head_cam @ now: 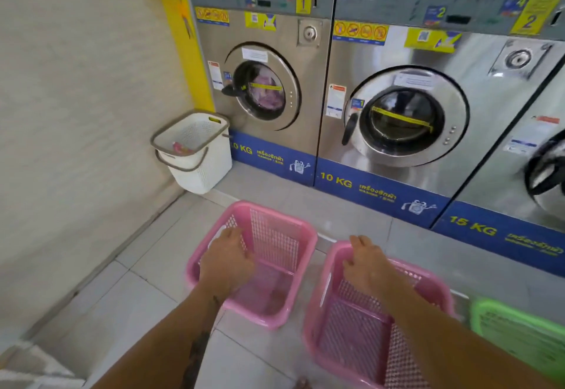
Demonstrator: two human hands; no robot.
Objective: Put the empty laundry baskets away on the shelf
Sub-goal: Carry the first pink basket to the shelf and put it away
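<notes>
Against the left wall, in the floor's far corner beside the first washing machine (260,83), a white basket (195,150) with grey handles stood tilted, with something small and pink inside (so not quite empty). The floor (128,290) was pale tile, and no shelf showed anywhere in view.

Nearer the person, two pink baskets sat side by side on the tiles in front of the machines. The left pink basket (275,254) looked empty. The left hand (227,261) reached down into it from its near left rim, fingers loosely spread and apart; whether they had closed on the rim or only hovered over it, I could not tell.

The right pink basket (360,333) lay just beside the first, also empty as far as its mesh bottom showed. The right hand (365,261) was at its far left corner, fingers curled down over the rim, seemingly clamped on it.

Behind them stood the second washing machine (403,119), door shut. At the right edge a green basket (519,333) sat on the floor, cut off by the frame.

By my reading the task had barely begun: both pink baskets rested on the floor, none lifted or stacked, and all carrying to the shelf was left to do.
</notes>
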